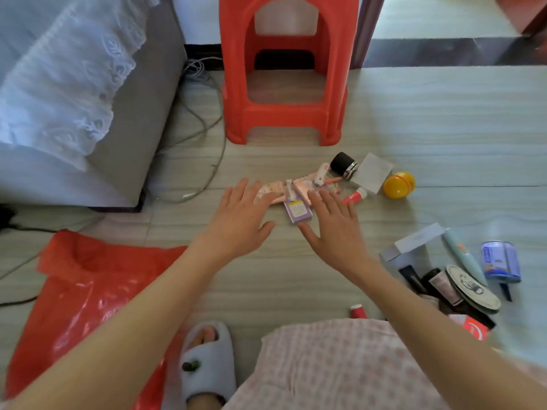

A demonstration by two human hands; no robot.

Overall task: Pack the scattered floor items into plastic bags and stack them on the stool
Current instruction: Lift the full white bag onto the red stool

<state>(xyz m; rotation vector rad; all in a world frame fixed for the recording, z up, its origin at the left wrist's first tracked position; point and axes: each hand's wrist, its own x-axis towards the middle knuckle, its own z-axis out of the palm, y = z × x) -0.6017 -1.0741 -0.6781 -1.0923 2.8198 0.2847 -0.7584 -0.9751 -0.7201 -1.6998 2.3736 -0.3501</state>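
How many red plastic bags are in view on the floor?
1: the red plastic bag lies flat on the floor at lower left, beside the slipper, partly under the left forearm. More could be folded beneath it.

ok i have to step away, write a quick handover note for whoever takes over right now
Left hand: open, fingers spread over the small pile of pink and purple packets, no grip yet.
Right hand: open, reaching over the same pile.
Red plastic bag: flat on the floor at the left, looks empty.
Red plastic stool: beyond the pile; its seat is out of view.
Yellow plastic ball and black round jar: on the floor right of the pile.
Blue tin can: in a second cluster at far right.
Done: nothing visibly packed.
Left: bag everything, stack on the stool.
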